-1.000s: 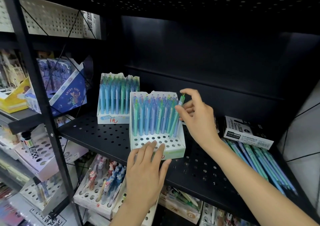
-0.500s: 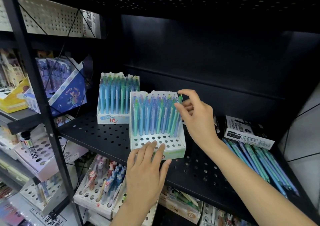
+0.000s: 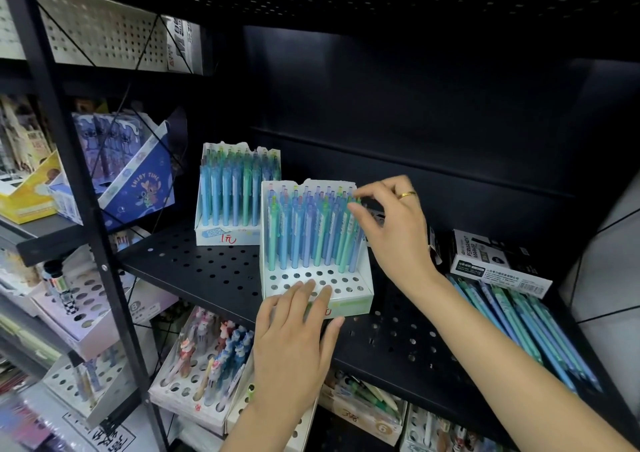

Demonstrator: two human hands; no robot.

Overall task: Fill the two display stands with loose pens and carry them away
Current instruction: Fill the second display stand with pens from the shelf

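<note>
A white display stand (image 3: 349, 290) sits at the front of the black perforated shelf (image 3: 214, 271), its back rows full of blue and green pens and its front holes bare. My left hand (image 3: 298, 334) rests flat on the stand's front edge, fingers straight. My right hand (image 3: 391, 230) pinches the top of a green pen (image 3: 348, 233) standing at the stand's right end. A second white stand (image 3: 235, 188), packed with pens, stands behind and to the left. Loose blue and green pens (image 3: 519, 327) lie in a pile on the shelf at the right.
A black-and-white marker box (image 3: 498, 261) lies behind the loose pens. A black upright post (image 3: 79, 188) bounds the shelf on the left, with blue and yellow boxes beyond it. Lower shelves hold more white pen stands (image 3: 194, 382).
My right hand has lowered the green pen into a hole at the stand's right end. My left hand has stayed on the stand's front.
</note>
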